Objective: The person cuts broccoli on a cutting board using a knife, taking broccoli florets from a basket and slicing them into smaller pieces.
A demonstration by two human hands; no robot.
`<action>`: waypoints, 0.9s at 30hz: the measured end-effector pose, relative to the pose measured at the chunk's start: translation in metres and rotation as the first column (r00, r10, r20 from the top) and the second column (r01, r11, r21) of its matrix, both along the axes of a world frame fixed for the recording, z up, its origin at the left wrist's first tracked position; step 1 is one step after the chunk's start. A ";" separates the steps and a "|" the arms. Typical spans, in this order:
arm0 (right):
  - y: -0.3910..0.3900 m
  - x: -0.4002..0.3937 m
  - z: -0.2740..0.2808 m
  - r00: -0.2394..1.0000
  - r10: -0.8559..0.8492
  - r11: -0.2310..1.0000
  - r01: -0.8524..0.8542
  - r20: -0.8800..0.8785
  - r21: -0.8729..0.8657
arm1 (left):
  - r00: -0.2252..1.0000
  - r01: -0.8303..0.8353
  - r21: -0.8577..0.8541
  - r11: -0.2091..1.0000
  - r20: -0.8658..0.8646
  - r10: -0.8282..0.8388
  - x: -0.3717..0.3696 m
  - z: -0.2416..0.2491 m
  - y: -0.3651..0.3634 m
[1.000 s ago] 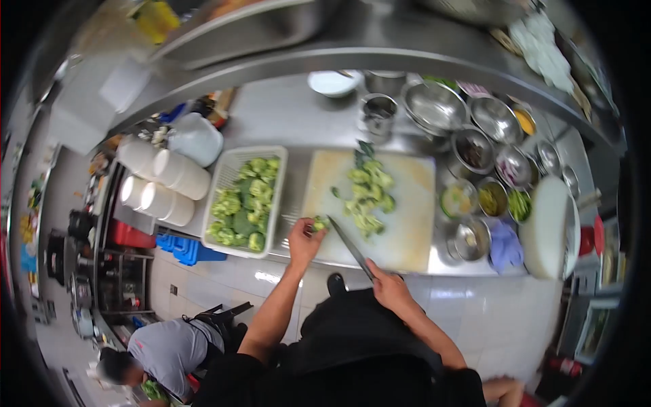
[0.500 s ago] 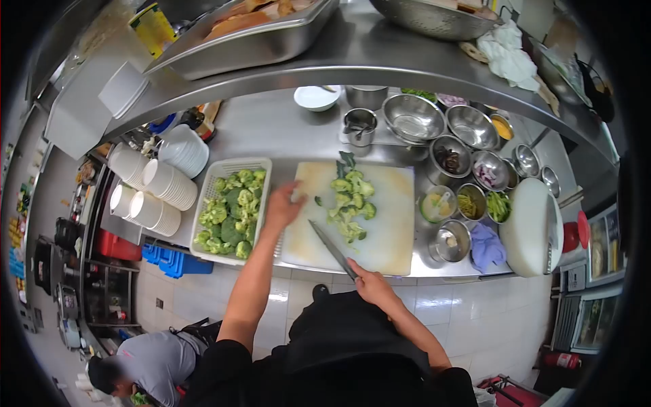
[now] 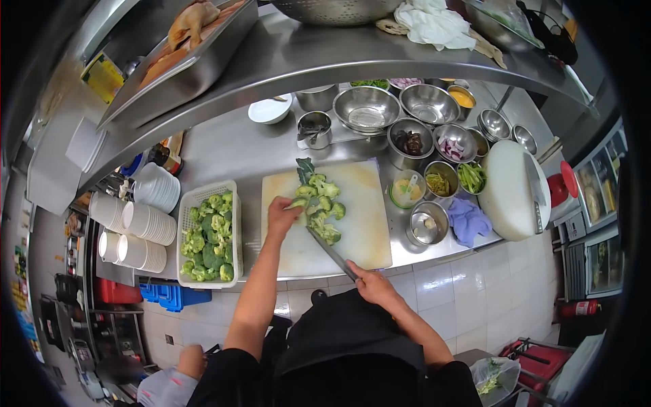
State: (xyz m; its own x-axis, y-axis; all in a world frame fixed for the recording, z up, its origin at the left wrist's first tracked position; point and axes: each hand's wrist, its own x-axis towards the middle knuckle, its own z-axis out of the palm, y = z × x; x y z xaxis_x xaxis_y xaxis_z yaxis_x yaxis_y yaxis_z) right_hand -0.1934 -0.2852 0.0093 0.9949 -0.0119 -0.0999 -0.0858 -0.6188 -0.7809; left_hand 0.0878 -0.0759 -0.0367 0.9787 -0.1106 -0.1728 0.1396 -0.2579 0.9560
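Note:
My right hand (image 3: 375,286) grips the handle of a kitchen knife (image 3: 330,252). Its blade points up and left over the white cutting board (image 3: 365,234), with the tip by the broccoli pieces (image 3: 319,192) heaped there. At the left edge of that heap, my left hand (image 3: 283,217) has its fingers closed around a broccoli floret (image 3: 298,203), partly covered by them. A dark green broccoli leaf (image 3: 305,171) lies at the top of the heap. Left of the board stands a white plastic basket (image 3: 237,234) full of broccoli florets (image 3: 209,237).
Stacked white tubs (image 3: 146,224) stand at the left. Metal bowls (image 3: 367,107) of ingredients, a purple cloth (image 3: 468,222) and a round white board (image 3: 508,193) with a cleaver (image 3: 536,190) fill the right. A steel shelf (image 3: 325,57) overhangs the back. Another person (image 3: 169,386) is lower left.
My left hand has moved from the board's left edge onto the broccoli and closed on a floret. The knife tip is now closer to the heap. The view has shifted to the right.

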 end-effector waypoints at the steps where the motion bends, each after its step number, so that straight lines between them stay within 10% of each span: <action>1: -0.002 -0.001 0.005 0.994 0.019 1.000 -0.018 -0.112 0.003 | 1.000 0.001 0.006 1.000 0.002 -0.001 -0.010 0.011 0.008; 3: 0.000 0.000 0.017 0.974 0.051 0.999 -0.048 -0.222 0.018 | 0.989 -0.146 -0.318 0.937 -0.065 0.132 -0.030 0.023 0.027; 6: 0.009 -0.002 0.035 0.992 0.041 0.997 -0.048 -0.116 -0.057 | 0.979 -0.180 -0.322 0.929 0.031 0.201 -0.053 0.009 0.045; 21: 0.025 0.014 0.064 0.977 0.179 0.953 -0.202 -0.116 -0.226 | 0.870 -0.365 0.127 0.922 0.400 0.289 -0.086 -0.010 0.030; 27: 0.035 0.014 0.033 0.979 0.161 0.947 -0.189 -0.125 -0.259 | 0.869 -0.337 0.022 0.941 0.392 0.302 -0.089 -0.016 0.025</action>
